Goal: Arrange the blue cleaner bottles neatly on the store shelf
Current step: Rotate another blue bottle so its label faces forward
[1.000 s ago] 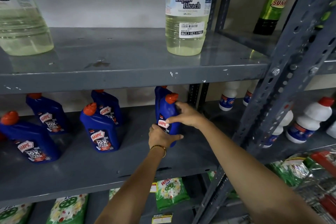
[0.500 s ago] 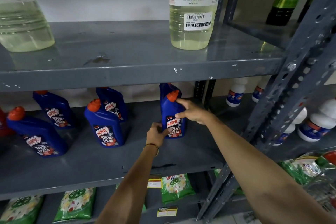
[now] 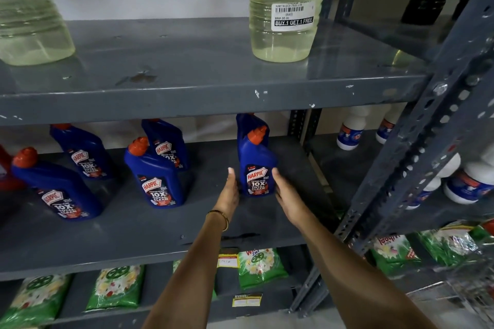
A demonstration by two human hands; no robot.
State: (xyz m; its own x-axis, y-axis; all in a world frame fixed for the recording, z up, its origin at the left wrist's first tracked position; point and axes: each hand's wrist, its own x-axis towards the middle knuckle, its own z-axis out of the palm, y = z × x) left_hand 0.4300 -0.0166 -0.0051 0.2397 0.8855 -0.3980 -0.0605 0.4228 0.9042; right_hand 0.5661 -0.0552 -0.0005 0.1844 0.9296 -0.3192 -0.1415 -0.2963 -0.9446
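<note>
Several blue Harpic cleaner bottles with orange caps stand on the grey middle shelf [image 3: 133,235] in pairs, front and back. The rightmost front bottle [image 3: 257,165] stands upright with another blue bottle [image 3: 247,123] close behind it. My left hand [image 3: 231,191] lies flat just left of its base, a small gap showing. Along its lower right side, my right hand [image 3: 286,193] has straight fingers with the tips touching the bottle. A middle pair [image 3: 155,176] and a left pair [image 3: 57,189] stand further left, tilted at differing angles.
Two big clear bleach bottles [image 3: 283,24] stand on the shelf above. A slotted metal upright [image 3: 417,157] rises at the right, with white bottles [image 3: 473,181] beyond it. Green packets [image 3: 262,267] lie on the shelf below. A red item [image 3: 5,168] peeks in at far left.
Both hands gripped the rightmost front bottle and set it down. They have since slid down off its neck and body and now rest flat beside its base.
</note>
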